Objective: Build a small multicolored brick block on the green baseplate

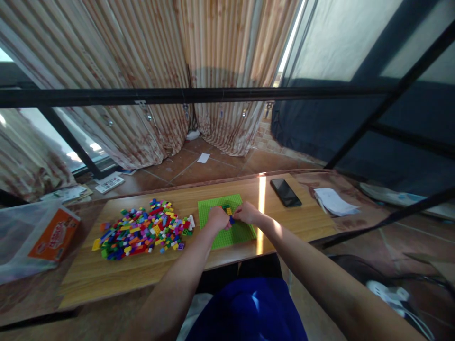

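A lime-green studded baseplate (pixel 220 243) lies on the wooden board in front of me. Above its middle, a small cluster of toy building bricks (pixel 228 210), with green, yellow and blue showing, sits between my hands. My left hand (pixel 219 219) has its fingers curled against the near left side of the cluster and covers part of it. From the right, my right hand (pixel 247 212) pinches at the blue part of the same cluster. Whether the cluster is pressed onto the baseplate is hidden by my fingers.
Left of the baseplate spreads a heap of loose multicoloured bricks (pixel 142 229). A black phone (pixel 286 192) lies on the wooden board (pixel 117 280) at right, with white papers (pixel 334 201) beyond. A clear plastic bin (pixel 21 237) with an orange label stands at far left.
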The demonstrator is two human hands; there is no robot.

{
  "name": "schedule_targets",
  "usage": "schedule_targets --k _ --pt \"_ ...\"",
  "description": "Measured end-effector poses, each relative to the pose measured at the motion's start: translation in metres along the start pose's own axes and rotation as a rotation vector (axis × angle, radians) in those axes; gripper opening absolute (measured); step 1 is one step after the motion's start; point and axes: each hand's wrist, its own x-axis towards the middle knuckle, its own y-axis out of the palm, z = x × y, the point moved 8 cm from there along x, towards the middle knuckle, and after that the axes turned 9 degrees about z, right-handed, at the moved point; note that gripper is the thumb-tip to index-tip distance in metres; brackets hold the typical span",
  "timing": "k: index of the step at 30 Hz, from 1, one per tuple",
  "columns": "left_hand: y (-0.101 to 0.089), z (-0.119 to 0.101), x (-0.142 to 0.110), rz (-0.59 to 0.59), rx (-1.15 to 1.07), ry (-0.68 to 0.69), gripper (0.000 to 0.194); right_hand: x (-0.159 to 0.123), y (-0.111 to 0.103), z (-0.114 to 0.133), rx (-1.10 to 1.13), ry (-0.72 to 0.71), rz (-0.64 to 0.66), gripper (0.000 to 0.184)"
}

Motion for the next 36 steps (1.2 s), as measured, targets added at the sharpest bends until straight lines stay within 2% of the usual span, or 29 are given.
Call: schedule_targets --k 3,7,10,13,17,20,23,29,36 --pt "-0.004 0.001 -0.02 -0.043 -0.004 0.09 0.024 -0.006 -0.01 -0.008 0.034 -0.061 -0.079 0.025" --pt "-0.011 0.014 -0.054 -0.158 0.063 0.202 0.028 -0.021 -0.035 -0.034 0.099 -0.092 -0.314 0.034" --pt "-0.013 0.004 -0.079 -0.375 0.32 0.437 0.032 -0.033 -0.046 -0.056 0.122 -0.071 -0.463 0.032" --pt "0.006 -0.009 -0.085 -0.444 0.586 0.539 0.044 -0.04 -0.046 -0.069 0.114 -0.063 -0.546 0.028" --pt "0.029 -0.016 -0.068 -0.435 0.782 0.497 0.059 -0.042 -0.037 -0.071 0.05 -0.14 -0.597 0.027" --pt "0.039 -0.009 -0.054 -0.392 0.823 0.472 0.066 -0.045 -0.034 -0.071 0.004 -0.209 -0.652 0.026" --pt "0.043 0.0 -0.049 -0.378 0.826 0.47 0.07 -0.047 -0.033 -0.074 -0.013 -0.218 -0.673 0.024" --pt "0.043 -0.001 -0.053 -0.333 0.752 0.474 0.07 -0.052 -0.035 -0.073 -0.012 -0.216 -0.64 0.025" --pt "0.029 0.004 -0.084 -0.287 0.604 0.565 0.045 -0.056 -0.035 -0.077 -0.057 -0.199 -0.618 0.027"
